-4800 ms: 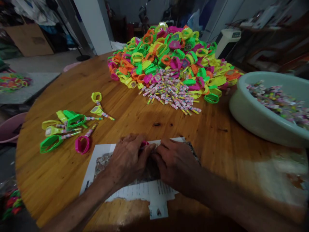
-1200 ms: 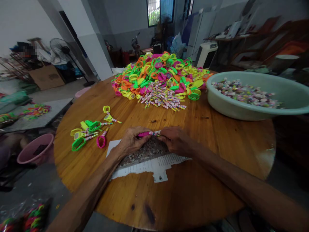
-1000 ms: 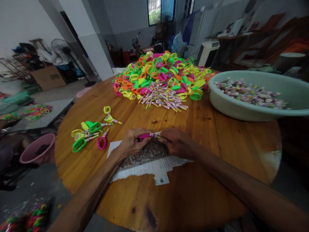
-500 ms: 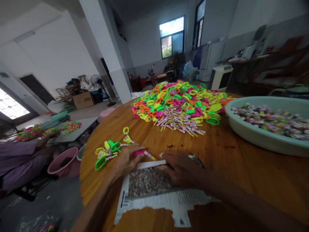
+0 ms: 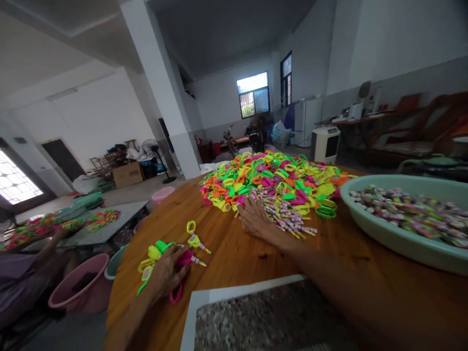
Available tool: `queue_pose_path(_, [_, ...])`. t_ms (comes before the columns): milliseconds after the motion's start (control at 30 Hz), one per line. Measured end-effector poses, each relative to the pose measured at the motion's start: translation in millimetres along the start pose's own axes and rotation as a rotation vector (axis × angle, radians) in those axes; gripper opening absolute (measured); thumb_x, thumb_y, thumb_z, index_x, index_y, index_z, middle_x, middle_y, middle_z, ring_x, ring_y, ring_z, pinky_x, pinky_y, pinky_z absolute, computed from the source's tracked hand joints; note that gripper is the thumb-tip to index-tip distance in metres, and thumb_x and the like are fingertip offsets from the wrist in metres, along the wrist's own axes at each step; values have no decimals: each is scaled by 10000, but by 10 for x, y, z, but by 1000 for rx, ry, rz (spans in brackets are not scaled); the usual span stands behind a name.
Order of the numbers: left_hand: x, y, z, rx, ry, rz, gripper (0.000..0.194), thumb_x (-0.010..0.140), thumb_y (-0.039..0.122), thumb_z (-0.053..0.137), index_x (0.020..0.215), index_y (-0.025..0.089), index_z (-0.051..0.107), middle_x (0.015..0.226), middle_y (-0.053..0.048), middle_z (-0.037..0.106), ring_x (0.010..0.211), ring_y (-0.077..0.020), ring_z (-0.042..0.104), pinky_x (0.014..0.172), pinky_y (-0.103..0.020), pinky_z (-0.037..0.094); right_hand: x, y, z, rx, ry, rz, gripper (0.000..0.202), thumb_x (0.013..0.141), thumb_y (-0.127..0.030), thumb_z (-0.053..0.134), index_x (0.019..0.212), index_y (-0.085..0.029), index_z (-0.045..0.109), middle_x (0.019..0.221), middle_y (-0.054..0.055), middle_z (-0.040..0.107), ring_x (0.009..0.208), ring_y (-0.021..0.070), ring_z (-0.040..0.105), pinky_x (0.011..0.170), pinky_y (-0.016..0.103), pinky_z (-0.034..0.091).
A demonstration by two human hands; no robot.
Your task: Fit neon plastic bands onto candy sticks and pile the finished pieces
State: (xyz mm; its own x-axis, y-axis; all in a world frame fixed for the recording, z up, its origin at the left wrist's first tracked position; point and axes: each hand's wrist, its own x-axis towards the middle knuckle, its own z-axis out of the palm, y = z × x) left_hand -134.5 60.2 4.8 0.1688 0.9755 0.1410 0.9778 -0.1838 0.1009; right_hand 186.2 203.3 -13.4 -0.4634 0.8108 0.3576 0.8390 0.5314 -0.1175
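Note:
My left hand (image 5: 168, 273) is over the small group of bright plastic watch-like bands at the table's left, its fingers closed on a pink band (image 5: 185, 258) with a patterned stick. A yellow band (image 5: 193, 240) with another stick lies just beyond. My right hand (image 5: 254, 217) reaches to the left edge of a pile of patterned sticks (image 5: 287, 214); its fingertips touch the pile, and whether they grip a stick is hidden. Behind the sticks rises a large heap of colourful bands (image 5: 270, 170). A speckled stone slab (image 5: 256, 317) lies on white paper (image 5: 188, 317) in front of me.
A pale green basin (image 5: 402, 253) full of small patterned pieces stands on the round wooden table (image 5: 219, 263) at right. At left are a pink tub (image 5: 84, 292), a grey table (image 5: 127, 219) with more bands, and a seated person (image 5: 29, 282).
My left hand has moved left with the pink band to the small group. My right hand has left the slab and reached forward to the sticks. The view has tilted up.

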Motion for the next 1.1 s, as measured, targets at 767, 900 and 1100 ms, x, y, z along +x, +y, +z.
queue_pose_path(767, [1314, 272, 431, 315, -113, 42, 481, 986, 524, 373, 1224, 208, 646, 1186, -155, 628, 1103, -297, 571, 973, -460, 441, 84, 266, 330, -135, -10, -228, 297, 878, -214, 516, 1099, -147, 702, 1223, 188, 587, 1228, 373, 423, 1074, 669, 217])
queue_pose_path(900, [1443, 111, 353, 309, -163, -2, 375, 972, 425, 442, 942, 153, 699, 914, -138, 679, 853, -255, 637, 791, -386, 487, -211, 394, 308, -163, -23, -308, 225, 897, -225, 518, 1012, -173, 704, 1129, 161, 622, 1116, 331, 493, 1045, 611, 267])
queue_pose_path(1100, [1958, 368, 386, 190, -33, 8, 400, 909, 403, 578, 1193, 124, 624, 1142, -170, 643, 992, -251, 623, 848, -362, 489, -524, 479, 38, -77, -75, -295, 215, 940, -279, 505, 917, -188, 699, 1020, 139, 625, 1030, 296, 512, 940, 490, 351])
